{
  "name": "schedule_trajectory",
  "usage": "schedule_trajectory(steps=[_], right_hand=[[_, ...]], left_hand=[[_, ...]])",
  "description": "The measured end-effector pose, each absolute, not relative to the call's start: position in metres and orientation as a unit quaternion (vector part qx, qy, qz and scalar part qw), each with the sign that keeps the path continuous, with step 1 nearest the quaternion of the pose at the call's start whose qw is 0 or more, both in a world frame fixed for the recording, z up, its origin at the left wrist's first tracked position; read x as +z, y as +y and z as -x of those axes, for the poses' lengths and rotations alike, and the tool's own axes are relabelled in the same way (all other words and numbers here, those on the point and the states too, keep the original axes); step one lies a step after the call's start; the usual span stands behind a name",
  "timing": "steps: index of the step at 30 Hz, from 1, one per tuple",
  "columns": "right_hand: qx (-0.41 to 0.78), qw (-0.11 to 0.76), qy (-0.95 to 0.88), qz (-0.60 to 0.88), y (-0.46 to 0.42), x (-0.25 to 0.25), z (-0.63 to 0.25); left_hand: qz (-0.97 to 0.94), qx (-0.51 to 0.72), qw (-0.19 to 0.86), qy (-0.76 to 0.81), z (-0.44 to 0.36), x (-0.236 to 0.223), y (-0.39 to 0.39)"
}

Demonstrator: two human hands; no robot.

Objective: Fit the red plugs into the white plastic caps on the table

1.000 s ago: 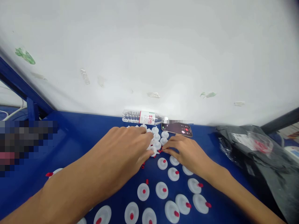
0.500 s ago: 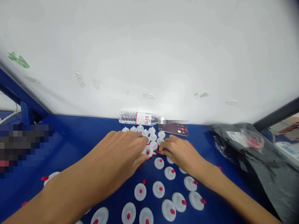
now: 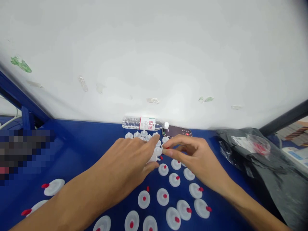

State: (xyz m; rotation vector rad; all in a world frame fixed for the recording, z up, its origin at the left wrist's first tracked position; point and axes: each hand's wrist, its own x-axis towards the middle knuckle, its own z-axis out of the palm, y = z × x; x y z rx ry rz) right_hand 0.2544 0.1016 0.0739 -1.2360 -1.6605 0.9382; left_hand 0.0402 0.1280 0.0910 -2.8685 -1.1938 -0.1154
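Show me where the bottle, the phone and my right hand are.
Bottle [image 3: 148,123]: head view, on its label.
Phone [image 3: 176,131]: head view, on its dark screen.
Right hand [image 3: 201,160]: head view, middle of the hand.

The left hand [image 3: 133,152] is palm down; the right hand [image 3: 192,152] pinches, forefinger [image 3: 179,140] arched.

On the table [image 3: 79,138], the far left corner lies open up to the bunched discs [image 3: 129,135]. Behind them, bottle [image 3: 132,122] and phone [image 3: 176,131] bar the far edge. A lane runs between phone and bag [image 3: 271,170], which blocks the right edge; loose discs [image 3: 160,199] obstruct the near side.
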Motion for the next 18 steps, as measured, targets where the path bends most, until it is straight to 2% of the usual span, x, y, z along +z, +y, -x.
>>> schedule_trajectory(steps=[7, 12, 15, 18], right_hand=[[0.389, 0.460, -0.638, 0.479, 0.096, 0.070, -0.247], [0.333, 0.464, -0.656, 0.493, 0.097, 0.074, -0.253], [0.311, 0.409, -0.681, 0.522, 0.106, 0.077, -0.269], [0.269, 0.301, -0.718, 0.567, 0.119, 0.073, -0.290]], left_hand=[[0.922, -0.092, 0.017, -0.375, -0.043, 0.094, 0.127], [0.926, -0.119, -0.001, -0.358, -0.044, 0.085, 0.130], [0.932, -0.108, 0.015, -0.347, -0.039, 0.080, 0.133], [0.936, -0.057, 0.027, -0.345, -0.031, 0.076, 0.136]])
